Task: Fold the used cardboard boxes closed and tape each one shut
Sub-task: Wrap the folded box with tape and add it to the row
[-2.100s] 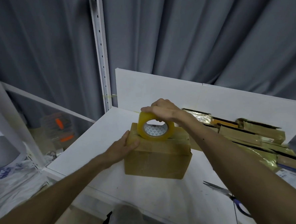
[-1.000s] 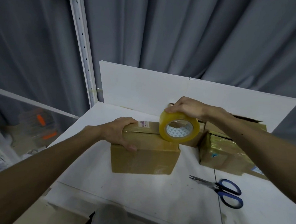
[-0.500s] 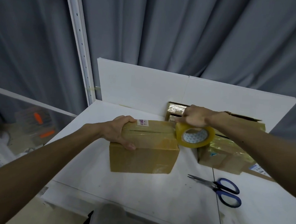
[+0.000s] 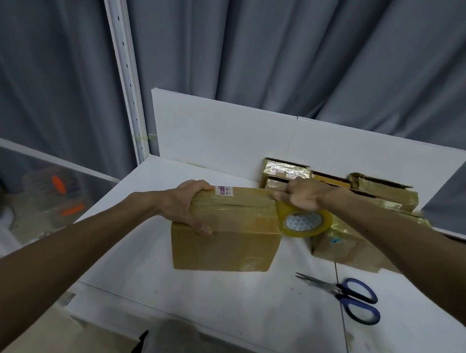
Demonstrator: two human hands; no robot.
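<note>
A closed brown cardboard box (image 4: 228, 241) stands on the white table (image 4: 218, 306), with a small label at its top back left. My left hand (image 4: 189, 209) grips its top left edge, thumb on the front face. My right hand (image 4: 304, 194) holds a roll of clear yellowish tape (image 4: 304, 224) just past the box's top right edge, lower than the box top. Tape runs across the box top from the left towards the roll.
Several more taped and open cardboard boxes (image 4: 353, 246) are piled at the back right against a white backboard (image 4: 229, 132). Blue-handled scissors (image 4: 352, 298) lie at the front right. A white shelf post (image 4: 121, 60) rises at the left before grey curtains.
My right hand has drawn the tape roll from the box's left across its top and down past the right edge. My left hand moved from the box's left side onto its top left edge.
</note>
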